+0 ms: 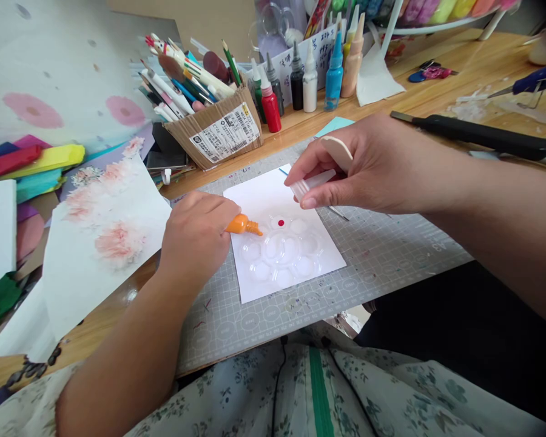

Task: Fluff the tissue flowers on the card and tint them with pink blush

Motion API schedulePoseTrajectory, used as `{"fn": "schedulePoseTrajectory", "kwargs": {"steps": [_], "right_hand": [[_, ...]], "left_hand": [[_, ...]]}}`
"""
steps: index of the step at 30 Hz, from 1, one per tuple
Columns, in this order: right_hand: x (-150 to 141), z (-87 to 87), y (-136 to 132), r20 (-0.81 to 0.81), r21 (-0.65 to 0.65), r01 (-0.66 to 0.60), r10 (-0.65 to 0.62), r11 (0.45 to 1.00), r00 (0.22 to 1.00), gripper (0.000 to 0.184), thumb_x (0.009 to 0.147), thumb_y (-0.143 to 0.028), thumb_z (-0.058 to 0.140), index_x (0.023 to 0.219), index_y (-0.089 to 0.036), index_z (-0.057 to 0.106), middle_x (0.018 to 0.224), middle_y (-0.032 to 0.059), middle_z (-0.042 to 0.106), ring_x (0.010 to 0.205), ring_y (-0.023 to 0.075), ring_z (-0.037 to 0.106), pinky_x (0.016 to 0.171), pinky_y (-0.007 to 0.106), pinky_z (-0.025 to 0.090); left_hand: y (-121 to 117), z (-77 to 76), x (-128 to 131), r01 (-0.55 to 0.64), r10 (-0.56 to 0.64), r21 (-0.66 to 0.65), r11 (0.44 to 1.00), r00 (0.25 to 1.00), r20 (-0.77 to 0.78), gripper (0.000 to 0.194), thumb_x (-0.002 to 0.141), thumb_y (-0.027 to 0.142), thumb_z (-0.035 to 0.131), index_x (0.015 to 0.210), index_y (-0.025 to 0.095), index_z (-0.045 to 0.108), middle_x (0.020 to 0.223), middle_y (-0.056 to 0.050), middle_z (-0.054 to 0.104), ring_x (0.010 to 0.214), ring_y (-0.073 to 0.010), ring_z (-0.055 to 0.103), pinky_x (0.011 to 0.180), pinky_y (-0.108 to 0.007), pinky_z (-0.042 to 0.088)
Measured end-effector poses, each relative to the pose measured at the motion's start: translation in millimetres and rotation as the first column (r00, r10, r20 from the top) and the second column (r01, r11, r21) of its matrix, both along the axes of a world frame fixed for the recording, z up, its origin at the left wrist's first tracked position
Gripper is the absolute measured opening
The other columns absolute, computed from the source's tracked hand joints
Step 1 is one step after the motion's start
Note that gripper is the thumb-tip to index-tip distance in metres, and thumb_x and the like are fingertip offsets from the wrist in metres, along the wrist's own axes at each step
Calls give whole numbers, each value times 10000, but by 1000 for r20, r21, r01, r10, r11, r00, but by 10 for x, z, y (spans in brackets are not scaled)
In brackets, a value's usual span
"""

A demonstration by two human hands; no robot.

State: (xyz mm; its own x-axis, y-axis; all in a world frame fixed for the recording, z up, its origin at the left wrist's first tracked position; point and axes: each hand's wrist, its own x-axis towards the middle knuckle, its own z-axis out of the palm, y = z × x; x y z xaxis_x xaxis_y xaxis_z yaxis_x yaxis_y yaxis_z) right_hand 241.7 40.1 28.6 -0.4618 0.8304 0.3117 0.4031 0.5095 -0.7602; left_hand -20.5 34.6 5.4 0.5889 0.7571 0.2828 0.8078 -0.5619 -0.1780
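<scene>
My left hand is closed round an orange paint bottle, tipped so its uncapped threaded neck points down over a clear palette. The neck is close above the upper-left wells; whether it touches cannot be made out. In one upper well sits a drop of red paint. My right hand pinches a whitish translucent nozzle cap above and right of the palette. A pale, flat curved piece also shows between its fingers. White paper lies under the palette.
A grey cutting mat covers the work area. Behind stand a cardboard box of brushes and pens and several paint bottles. A black-handled knife lies at right, floral-printed paper at left.
</scene>
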Motion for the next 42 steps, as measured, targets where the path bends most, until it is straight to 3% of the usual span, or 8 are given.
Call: {"fn": "schedulePoseTrajectory", "kwargs": {"steps": [12, 25, 30, 33, 37, 42], "right_hand": [[1, -11, 12, -36, -8, -4, 4, 1000, 999, 264, 688, -386, 755, 841, -174, 719, 728, -43, 663, 760, 127, 653, 654, 214, 476], [-9, 9, 3, -23, -22, 4, -4, 1000, 1000, 224, 682, -311, 771, 841, -162, 721, 749, -19, 672, 777, 149, 641, 689, 255, 471], [-12, 13, 5, -38, -58, 2, -4, 998, 999, 236, 688, -314, 764, 859, -159, 715, 791, 2, 684, 787, 160, 631, 713, 275, 461], [-27, 11, 10, -56, -75, -10, 6, 997, 998, 265, 685, -339, 762, 869, -156, 707, 806, 15, 688, 781, 164, 625, 717, 284, 459], [-89, 4, 0, -90, -83, -10, 2, 997, 996, 239, 695, -321, 746, 852, -152, 686, 771, 12, 684, 705, 142, 616, 663, 274, 464], [-211, -24, -40, -161, -157, -2, -23, 988, 987, 205, 716, -315, 728, 844, -169, 663, 772, 18, 695, 680, 139, 632, 627, 267, 493]], "left_hand": [[14, -1, -17, 19, -17, -40, 999, 998, 58, 242, 790, 57, 442, 798, 241, 598, 867, -56, 657, 931, -294, 554, 830, -426, 400], [9, -9, -15, 8, -12, 55, 998, 997, 72, 228, 748, 73, 466, 792, 247, 607, 825, -11, 671, 846, -238, 573, 790, -390, 443], [-3, -16, -12, -41, 23, 99, 994, 983, 180, 228, 720, 90, 514, 850, 240, 626, 848, -8, 688, 851, -241, 583, 773, -383, 459], [-35, 7, 10, -129, 121, 3, 992, 941, 316, 214, 736, 126, 562, 895, 254, 626, 902, -6, 690, 896, -237, 601, 805, -372, 464], [-97, 71, 58, -208, 315, -257, 944, 805, 502, 259, 714, 269, 701, 954, 259, 605, 978, 7, 682, 906, -219, 621, 818, -344, 475], [-149, 106, 101, -16, 447, -594, 804, 674, 588, 309, 732, 388, 690, 981, 237, 586, 965, -4, 663, 896, -222, 615, 786, -352, 480]]}}
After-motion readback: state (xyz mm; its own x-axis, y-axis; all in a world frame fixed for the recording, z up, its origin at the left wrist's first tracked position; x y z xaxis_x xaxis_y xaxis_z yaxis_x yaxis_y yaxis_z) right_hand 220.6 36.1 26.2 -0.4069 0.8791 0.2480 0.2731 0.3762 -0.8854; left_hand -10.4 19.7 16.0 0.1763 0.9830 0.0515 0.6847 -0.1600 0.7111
